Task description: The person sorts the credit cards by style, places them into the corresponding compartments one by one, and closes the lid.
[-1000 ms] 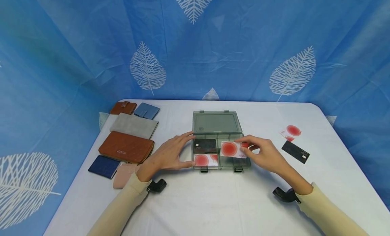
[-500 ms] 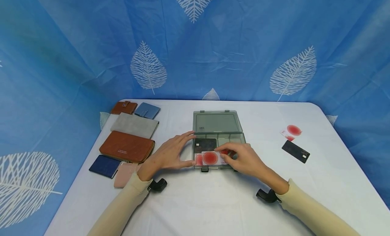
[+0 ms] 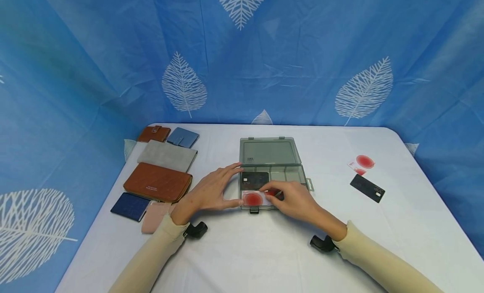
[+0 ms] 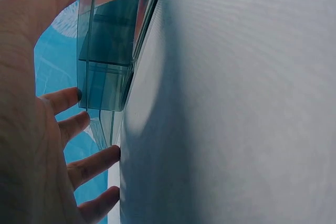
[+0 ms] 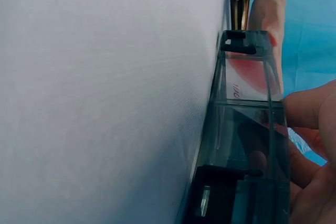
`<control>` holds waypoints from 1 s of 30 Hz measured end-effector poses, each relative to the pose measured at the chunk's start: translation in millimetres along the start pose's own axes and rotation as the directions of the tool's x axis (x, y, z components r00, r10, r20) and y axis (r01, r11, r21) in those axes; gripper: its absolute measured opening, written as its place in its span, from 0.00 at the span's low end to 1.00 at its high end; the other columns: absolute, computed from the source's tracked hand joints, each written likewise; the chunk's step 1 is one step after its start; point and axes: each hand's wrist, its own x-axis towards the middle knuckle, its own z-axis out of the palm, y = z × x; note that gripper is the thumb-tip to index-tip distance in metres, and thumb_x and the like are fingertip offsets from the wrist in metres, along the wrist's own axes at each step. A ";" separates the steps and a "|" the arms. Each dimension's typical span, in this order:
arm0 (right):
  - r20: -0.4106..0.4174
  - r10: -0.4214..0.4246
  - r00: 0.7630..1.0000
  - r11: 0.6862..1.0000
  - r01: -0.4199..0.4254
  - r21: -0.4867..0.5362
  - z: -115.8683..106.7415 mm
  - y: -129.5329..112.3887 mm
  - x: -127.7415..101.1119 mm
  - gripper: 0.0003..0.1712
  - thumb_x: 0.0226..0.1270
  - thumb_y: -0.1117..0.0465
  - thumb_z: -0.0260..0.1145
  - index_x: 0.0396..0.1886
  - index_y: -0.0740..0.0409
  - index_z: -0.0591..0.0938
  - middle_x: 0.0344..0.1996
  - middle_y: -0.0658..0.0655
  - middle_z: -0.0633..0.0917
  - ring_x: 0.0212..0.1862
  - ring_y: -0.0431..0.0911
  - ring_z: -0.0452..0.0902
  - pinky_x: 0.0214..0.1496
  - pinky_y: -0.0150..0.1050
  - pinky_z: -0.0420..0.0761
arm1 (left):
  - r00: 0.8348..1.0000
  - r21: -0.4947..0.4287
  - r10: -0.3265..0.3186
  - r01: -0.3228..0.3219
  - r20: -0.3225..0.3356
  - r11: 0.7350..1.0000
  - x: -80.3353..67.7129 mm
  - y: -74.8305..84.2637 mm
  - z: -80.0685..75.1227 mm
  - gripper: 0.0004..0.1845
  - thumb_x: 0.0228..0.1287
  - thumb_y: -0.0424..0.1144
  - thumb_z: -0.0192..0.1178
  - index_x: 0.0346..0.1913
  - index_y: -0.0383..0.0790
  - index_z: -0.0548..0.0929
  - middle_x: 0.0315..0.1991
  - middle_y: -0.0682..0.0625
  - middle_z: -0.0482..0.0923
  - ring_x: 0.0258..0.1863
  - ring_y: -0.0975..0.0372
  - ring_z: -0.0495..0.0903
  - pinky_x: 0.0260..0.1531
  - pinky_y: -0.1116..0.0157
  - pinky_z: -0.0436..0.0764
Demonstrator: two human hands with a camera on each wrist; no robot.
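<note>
Left hand (image 3: 213, 191) spreading wide around left end of compartment box (image 3: 270, 152), right hand (image 3: 294, 199) slanting leftward mid-frame, pinching red-and-white card (image 3: 252, 199)

I touch smooth, glossy, see-through plastic: the box (image 3: 291, 175). Inside the box, the red-printed card (image 3: 252, 199) looks smooth. Beneath it spreads matt cloth (image 3: 242, 251); left of it, a leather-look brown wallet (image 3: 156, 182).

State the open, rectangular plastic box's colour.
The rectangular plastic box: translucent grey-green, clearest in the head view.
</note>
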 end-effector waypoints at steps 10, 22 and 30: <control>-0.046 -0.084 0.995 0.985 0.076 -0.154 1.1 -2.1 9.5 0.13 0.65 0.59 0.82 0.48 0.42 0.94 0.42 0.44 0.89 0.34 0.37 0.83 0.31 0.32 0.77 | 1.000 0.005 -0.004 0.004 -0.002 1.000 1.7 -1.9 -1.9 0.55 0.61 0.70 0.67 0.85 0.44 0.62 0.86 0.46 0.57 0.78 0.45 0.69 0.72 0.39 0.72; -0.044 -0.119 0.992 0.972 0.107 -0.210 -2.8 -2.1 13.2 0.10 0.65 0.60 0.82 0.45 0.45 0.95 0.41 0.46 0.92 0.34 0.40 0.88 0.29 0.32 0.79 | 1.000 0.013 -0.006 0.006 0.003 1.000 3.1 -4.6 -1.2 0.55 0.62 0.70 0.66 0.85 0.45 0.62 0.86 0.46 0.56 0.77 0.45 0.69 0.71 0.39 0.72; 0.020 -0.112 0.994 0.975 0.114 -0.192 -5.9 3.6 10.7 0.06 0.69 0.58 0.80 0.44 0.45 0.94 0.40 0.43 0.94 0.34 0.38 0.88 0.29 0.31 0.78 | 1.000 0.004 -0.012 0.012 0.005 1.000 3.6 -4.1 -0.7 0.55 0.62 0.70 0.66 0.85 0.45 0.62 0.86 0.46 0.56 0.78 0.45 0.68 0.72 0.38 0.71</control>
